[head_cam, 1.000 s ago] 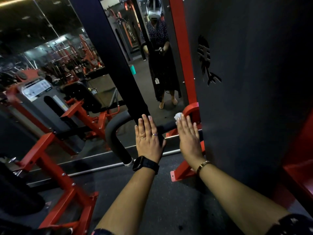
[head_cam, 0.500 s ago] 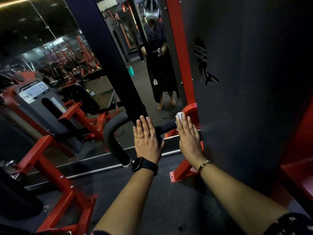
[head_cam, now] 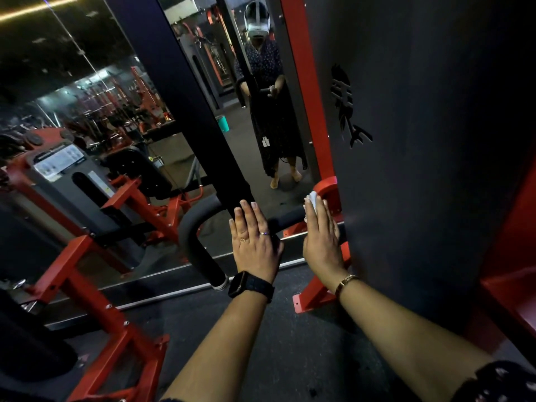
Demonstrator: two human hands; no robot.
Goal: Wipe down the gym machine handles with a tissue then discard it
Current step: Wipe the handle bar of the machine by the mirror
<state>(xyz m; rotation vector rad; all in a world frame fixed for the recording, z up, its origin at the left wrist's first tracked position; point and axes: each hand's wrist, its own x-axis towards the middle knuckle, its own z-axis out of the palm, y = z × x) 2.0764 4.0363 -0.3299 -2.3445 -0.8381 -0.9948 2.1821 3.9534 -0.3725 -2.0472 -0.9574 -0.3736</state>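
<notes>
Pressing open-palmed, R hand (head_cam: 322, 242) pins white tissue (head_cam: 312, 198) on black padded handle (head_cam: 200, 248) running 9-to-3 o'clock; L hand (head_cam: 255, 239) flat, ungripping, at its 9.

A gym; red steel machine frames (head_cam: 95, 300) stand on dark rubber flooring (head_cam: 290, 358); a large wall mirror (head_cam: 72, 68) reflects a grey weight-stack housing (head_cam: 49, 195) with an instruction placard (head_cam: 61, 162) and rows of further red equipment; a foam-padded handle (head_cam: 200, 248) curves beside a dark machine panel (head_cam: 420, 198) with a cut-out logo.
</notes>
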